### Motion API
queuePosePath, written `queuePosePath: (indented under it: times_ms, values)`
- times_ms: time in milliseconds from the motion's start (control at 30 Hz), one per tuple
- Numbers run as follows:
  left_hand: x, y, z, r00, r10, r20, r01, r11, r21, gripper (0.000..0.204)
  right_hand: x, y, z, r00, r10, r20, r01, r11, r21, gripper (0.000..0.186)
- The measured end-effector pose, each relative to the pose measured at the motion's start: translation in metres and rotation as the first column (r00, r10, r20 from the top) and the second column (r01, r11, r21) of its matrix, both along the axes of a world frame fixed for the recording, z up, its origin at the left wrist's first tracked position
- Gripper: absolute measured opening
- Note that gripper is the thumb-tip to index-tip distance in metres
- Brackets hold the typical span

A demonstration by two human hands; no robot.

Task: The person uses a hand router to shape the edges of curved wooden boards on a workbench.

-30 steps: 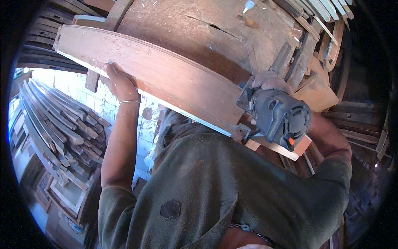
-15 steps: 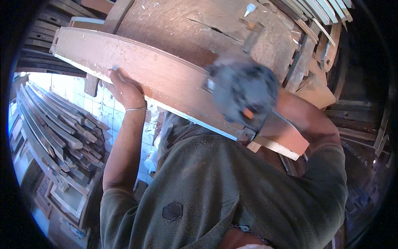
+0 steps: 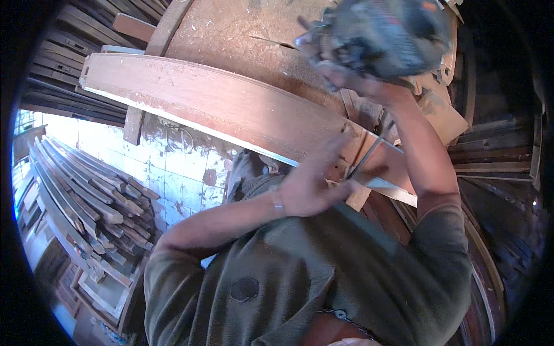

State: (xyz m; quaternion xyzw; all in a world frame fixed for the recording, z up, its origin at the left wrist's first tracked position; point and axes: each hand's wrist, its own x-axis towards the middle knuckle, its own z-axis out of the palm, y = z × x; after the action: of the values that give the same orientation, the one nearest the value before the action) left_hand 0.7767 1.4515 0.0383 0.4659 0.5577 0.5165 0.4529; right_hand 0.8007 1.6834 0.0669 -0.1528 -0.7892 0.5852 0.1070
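A bulky dark grey corded power tool (image 3: 392,40) is raised over the far right of the workbench, blurred by motion, so I cannot tell its exact kind. My right hand (image 3: 369,86) is closed on its near side. From it a dark cord (image 3: 369,151) runs down toward my left hand (image 3: 311,181). That hand hovers over the near edge of a long reddish wooden board (image 3: 219,104), fingers apart and smeared, with nothing visibly gripped. The board lies slanted across the bench front, with a pale near edge and a notched left end.
Shavings litter the wooden workbench (image 3: 225,29), which has a dark crack. Curved wooden strips (image 3: 86,196) are stacked at the left above a stained white tiled floor (image 3: 179,179). More timber (image 3: 63,52) fills the far left, and wood offcuts (image 3: 441,118) lie at the right.
The power tool has come up off the board and moved far and right in my right hand. My left hand has let go of the board's near edge and swung right, toward the cord.
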Motion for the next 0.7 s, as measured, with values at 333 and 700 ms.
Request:
queuePosePath:
  times_ms: [333,700]
  values:
    - [0.086,0.05,-0.014,0.814,-0.545,0.199,0.576,0.802,-0.157,0.088,0.092,0.004,0.02,0.873,-0.426,0.238,0.468,0.868,-0.167,0.056]
    - [-0.039,-0.052,0.03,0.916,-0.383,-0.115,0.353,0.91,-0.218,0.042,0.134,0.013,-0.025,0.945,0.122,0.304,-0.119,0.992,-0.03,0.078]
